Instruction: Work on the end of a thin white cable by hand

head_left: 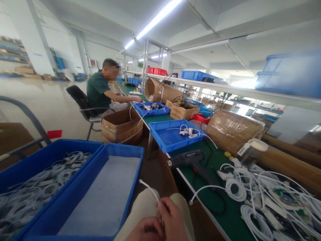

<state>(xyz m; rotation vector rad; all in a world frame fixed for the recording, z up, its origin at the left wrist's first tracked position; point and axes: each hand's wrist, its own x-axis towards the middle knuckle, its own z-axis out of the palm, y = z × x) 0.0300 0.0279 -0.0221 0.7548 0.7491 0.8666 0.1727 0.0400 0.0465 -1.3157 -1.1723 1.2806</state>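
Person seated, both hands over the lap, working a thin white cable (pixel 150 191). Right hand (pixel 173 216) has its grip clenched on that cable, pinched between thumb and fingers; a short free length sticks up past the fingertips, pale tip angled toward the bins on the left. Left hand (pixel 149 229) sits just beside it, lower, fingers curled in near the cable; can't tell from here whether its grip has hold of it. Task cable is over the trousers (pixel 140 207), between a blue bin (pixel 122 150) lined with a whitish sheet (pixel 105 197) and the green-topped desk (pixel 232 217). Farther left, a second blue bin (pixel 75 144) holds a heap of coiled white cables (pixel 52 182). On the desk: a dark heat gun (pixel 188 160), nozzle poking past the near edge; right of it, a pile of white cable coils (pixel 235 190), one loose end hanging over the edge; behind the pile, a clear jar (pixel 250 154) with a white lid, tilted in this view. Beyond the heat gun, a shallow blue tray (pixel 163 135) carries a white cable bundle (pixel 187 130). Tape-wrapped carton (pixel 235 129) behind. Farther along, a co-worker (pixel 97 88) in a dark green shirt sits at the desk, one arm reaching over it; open cardboard box (pixel 122 129) on the near side.
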